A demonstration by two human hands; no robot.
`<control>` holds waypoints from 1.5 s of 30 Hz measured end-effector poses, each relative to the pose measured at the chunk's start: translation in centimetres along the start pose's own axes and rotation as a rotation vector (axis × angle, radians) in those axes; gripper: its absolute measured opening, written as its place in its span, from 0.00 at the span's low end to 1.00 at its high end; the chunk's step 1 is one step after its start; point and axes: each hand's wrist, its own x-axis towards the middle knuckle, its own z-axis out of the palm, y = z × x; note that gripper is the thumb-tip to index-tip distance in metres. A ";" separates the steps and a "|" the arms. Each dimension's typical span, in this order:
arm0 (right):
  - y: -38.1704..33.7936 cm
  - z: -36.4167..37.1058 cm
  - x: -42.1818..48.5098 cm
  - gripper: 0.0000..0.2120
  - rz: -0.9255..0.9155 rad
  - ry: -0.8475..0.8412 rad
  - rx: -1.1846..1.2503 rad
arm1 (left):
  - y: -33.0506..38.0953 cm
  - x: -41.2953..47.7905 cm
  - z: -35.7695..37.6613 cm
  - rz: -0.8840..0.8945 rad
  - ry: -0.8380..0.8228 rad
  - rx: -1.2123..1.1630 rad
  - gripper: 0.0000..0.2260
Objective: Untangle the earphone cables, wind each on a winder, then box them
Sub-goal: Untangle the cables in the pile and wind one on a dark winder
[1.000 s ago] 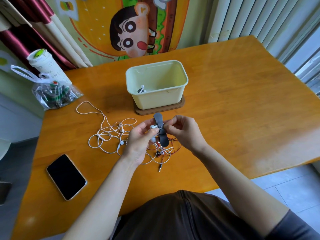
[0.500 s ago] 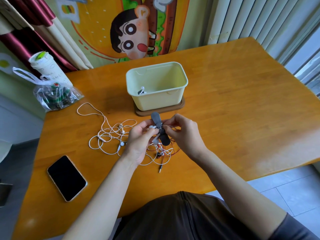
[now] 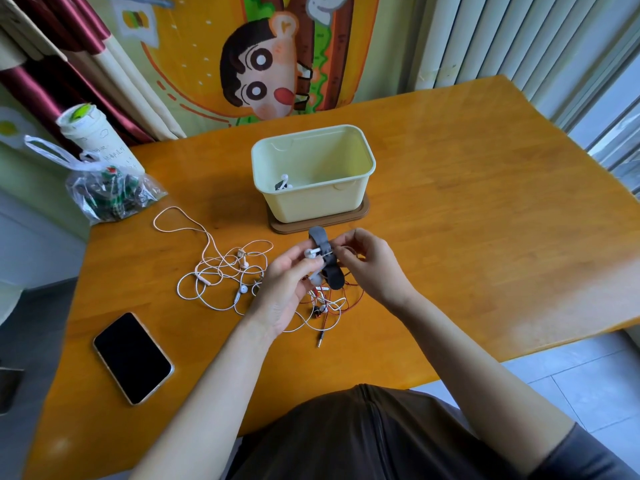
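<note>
Both hands (image 3: 284,289) (image 3: 372,268) still on winder (image 3: 335,280)

Only the two ends of the grey winder (image 3: 327,263) show, its middle buried under fingers of the left hand (image 3: 282,292); the white cable (image 3: 328,253) vanishes into the pinch of the right hand (image 3: 372,268). The box (image 3: 313,206) hides most of an earphone (image 3: 284,181) behind its near wall. The bag (image 3: 110,195) blurs its contents behind plastic, and the table (image 3: 450,220) loses its right corner off frame.
</note>
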 end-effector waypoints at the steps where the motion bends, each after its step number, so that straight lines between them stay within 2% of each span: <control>1: 0.0 0.0 0.0 0.04 -0.008 0.012 -0.019 | 0.0 0.1 0.0 0.002 0.002 0.003 0.13; 5: 0.2 0.3 0.0 0.06 -0.095 0.056 -0.192 | 0.0 0.4 0.2 -0.007 0.065 0.008 0.15; 10: 0.3 0.6 -0.9 0.17 -0.325 0.247 -0.413 | 0.4 1.7 0.2 0.003 0.185 -0.040 0.19; 16: -0.3 1.1 0.5 0.17 -0.300 0.021 -0.386 | 1.8 3.5 0.4 0.031 0.289 -0.070 0.13; 19: -1.0 1.1 2.7 0.15 -0.249 0.022 -0.288 | 2.4 4.9 0.2 0.021 0.342 -0.009 0.14; 25: -1.5 0.2 7.9 0.12 -0.199 0.158 -0.241 | 5.7 8.8 -0.2 0.149 0.255 0.347 0.07; 27: -1.8 -0.4 10.4 0.11 -0.169 0.194 -0.246 | 7.3 10.4 -0.9 0.257 0.239 0.499 0.10; 30: -1.9 -0.9 14.2 0.11 -0.112 0.221 -0.338 | 8.3 13.0 -3.1 0.363 0.307 1.000 0.12; 32: -1.6 -1.0 16.4 0.11 -0.057 0.220 -0.453 | 8.2 14.3 -4.8 0.316 0.317 1.387 0.15; 34: -1.0 -0.6 18.7 0.10 -0.022 0.181 -0.493 | 7.8 15.2 -5.9 0.266 0.288 1.590 0.16; 38: 1.2 0.7 23.1 0.17 0.117 0.078 -0.530 | 6.8 16.0 -6.6 0.335 0.256 1.686 0.12; 41: 2.6 1.8 25.3 0.22 0.203 0.016 -0.576 | 6.4 16.3 -6.8 0.417 0.261 1.668 0.09; 43: 3.3 2.5 26.6 0.20 0.265 0.002 -0.619 | 6.3 16.6 -7.3 0.454 0.282 1.634 0.07; 45: 4.0 3.1 27.3 0.15 0.336 -0.052 -0.693 | 6.0 16.7 -7.7 0.481 0.308 1.606 0.05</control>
